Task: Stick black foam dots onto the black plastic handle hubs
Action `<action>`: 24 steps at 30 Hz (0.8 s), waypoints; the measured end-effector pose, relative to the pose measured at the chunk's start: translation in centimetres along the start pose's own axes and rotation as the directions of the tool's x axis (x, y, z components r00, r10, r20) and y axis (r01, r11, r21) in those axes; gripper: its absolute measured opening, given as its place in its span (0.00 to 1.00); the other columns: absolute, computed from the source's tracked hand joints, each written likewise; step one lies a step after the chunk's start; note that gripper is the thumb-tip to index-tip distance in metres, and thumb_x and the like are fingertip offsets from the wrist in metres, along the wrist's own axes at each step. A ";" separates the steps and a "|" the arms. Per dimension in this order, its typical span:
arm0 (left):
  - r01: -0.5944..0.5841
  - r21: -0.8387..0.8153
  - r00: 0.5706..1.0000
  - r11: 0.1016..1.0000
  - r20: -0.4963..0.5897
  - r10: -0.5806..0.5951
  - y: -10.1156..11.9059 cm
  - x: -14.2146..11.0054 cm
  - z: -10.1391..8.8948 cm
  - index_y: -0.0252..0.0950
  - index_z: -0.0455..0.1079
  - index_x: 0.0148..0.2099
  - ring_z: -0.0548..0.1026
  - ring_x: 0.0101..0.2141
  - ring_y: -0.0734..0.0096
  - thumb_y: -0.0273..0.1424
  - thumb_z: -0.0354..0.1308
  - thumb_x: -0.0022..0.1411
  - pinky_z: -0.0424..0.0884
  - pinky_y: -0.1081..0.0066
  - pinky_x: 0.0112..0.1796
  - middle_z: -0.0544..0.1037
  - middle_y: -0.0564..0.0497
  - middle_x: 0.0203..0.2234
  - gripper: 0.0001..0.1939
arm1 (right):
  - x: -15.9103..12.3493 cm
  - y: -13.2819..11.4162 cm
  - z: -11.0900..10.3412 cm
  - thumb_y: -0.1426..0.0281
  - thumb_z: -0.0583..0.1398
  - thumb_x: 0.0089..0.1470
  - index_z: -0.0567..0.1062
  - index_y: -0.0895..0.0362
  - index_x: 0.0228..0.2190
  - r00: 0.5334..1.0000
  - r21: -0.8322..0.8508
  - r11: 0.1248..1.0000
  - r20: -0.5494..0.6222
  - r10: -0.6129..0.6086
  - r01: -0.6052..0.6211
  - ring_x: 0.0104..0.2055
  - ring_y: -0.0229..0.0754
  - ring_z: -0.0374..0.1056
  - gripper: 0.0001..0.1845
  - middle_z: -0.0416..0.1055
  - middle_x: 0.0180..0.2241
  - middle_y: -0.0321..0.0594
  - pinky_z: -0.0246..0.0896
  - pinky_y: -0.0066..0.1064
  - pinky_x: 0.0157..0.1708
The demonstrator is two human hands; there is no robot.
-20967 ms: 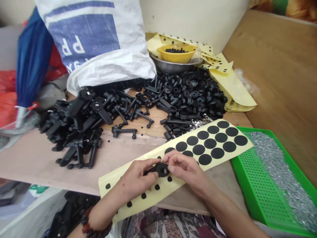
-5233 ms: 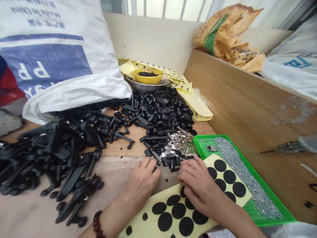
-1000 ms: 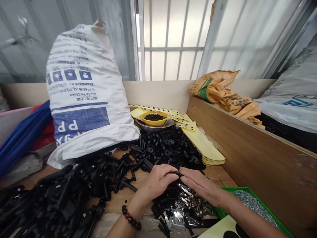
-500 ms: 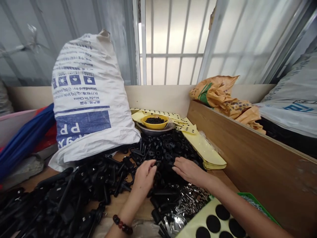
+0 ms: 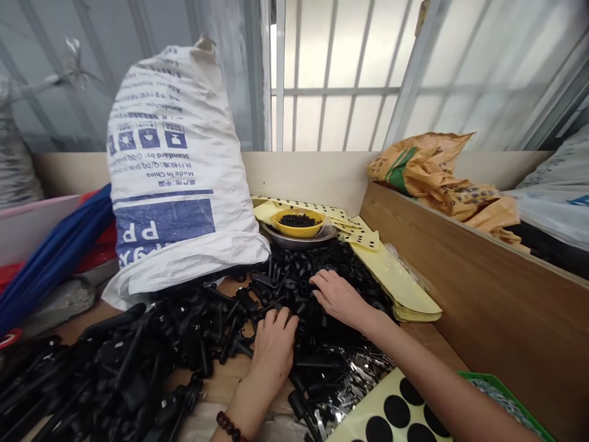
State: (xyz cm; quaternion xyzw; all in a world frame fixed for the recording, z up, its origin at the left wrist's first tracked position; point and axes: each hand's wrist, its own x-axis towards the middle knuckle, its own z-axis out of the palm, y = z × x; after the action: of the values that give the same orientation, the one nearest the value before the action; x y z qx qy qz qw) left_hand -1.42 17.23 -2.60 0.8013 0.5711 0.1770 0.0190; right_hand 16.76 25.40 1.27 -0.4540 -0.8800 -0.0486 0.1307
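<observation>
My left hand point(image 5: 275, 347) is bent palm down at the near edge of the heap, its curled fingers closed over a dark piece that is mostly hidden beneath them. Farther forward, my right hand point(image 5: 339, 299) reaches into a pile of small round black plastic parts point(image 5: 291, 283), fingers and thumb apart and the tips among the pieces. Nothing shows lifted in it. Left of my hands spreads a heap of black plastic parts with long handle-like stems point(image 5: 184, 331). Shiny flat metal pieces point(image 5: 361, 377) lie below my right forearm.
A big white printed sack point(image 5: 184, 178) stands at the back left. Behind the pile, a yellow bowl point(image 5: 298, 230) of small black pieces sits in a grey basin. Yellow sheets point(image 5: 391, 276) run along a wooden board point(image 5: 460, 258). A sheet of black discs point(image 5: 391, 417) lies in front, beside a green basket point(image 5: 510, 393).
My hands have moved apart: the right went forward into the round black parts, the left drew back toward me and turned palm down. The view has shifted slightly left.
</observation>
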 end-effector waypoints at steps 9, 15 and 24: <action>0.083 0.203 0.983 0.976 -0.178 -0.046 -0.7 -1.8 2.0 0.39 0.70 0.52 0.66 0.51 0.49 0.20 0.51 0.58 0.63 0.46 0.49 0.72 0.43 0.51 0.21 | 9.5 -3.8 1.3 0.67 0.54 0.64 0.69 0.58 0.50 0.994 0.097 0.992 0.072 -0.081 0.074 0.50 0.47 0.66 0.15 0.69 0.50 0.44 0.62 0.43 0.49; 0.117 0.141 0.966 0.983 -0.245 -0.079 -0.3 -2.1 2.1 0.41 0.72 0.49 0.64 0.55 0.44 0.28 0.56 0.58 0.56 0.36 0.52 0.71 0.41 0.55 0.16 | 12.5 -5.7 3.6 0.62 0.57 0.61 0.70 0.57 0.50 0.984 0.093 0.995 0.176 -0.042 0.026 0.53 0.50 0.65 0.18 0.66 0.54 0.46 0.61 0.51 0.51; 0.163 0.153 0.915 0.975 -0.394 -0.091 -0.3 -2.0 2.9 0.41 0.74 0.43 0.67 0.54 0.45 0.36 0.60 0.58 0.57 0.39 0.51 0.73 0.41 0.53 0.11 | 12.2 -6.6 4.1 0.60 0.58 0.60 0.71 0.57 0.48 0.920 0.116 0.993 0.386 -0.067 0.024 0.54 0.51 0.63 0.18 0.66 0.53 0.45 0.61 0.51 0.51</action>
State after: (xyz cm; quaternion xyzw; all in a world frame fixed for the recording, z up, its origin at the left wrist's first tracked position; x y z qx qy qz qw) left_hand -1.35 15.98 -5.90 0.7105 0.6284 0.2761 -0.1554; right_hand 3.90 32.01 0.86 -0.4262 -0.9001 0.0873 -0.0232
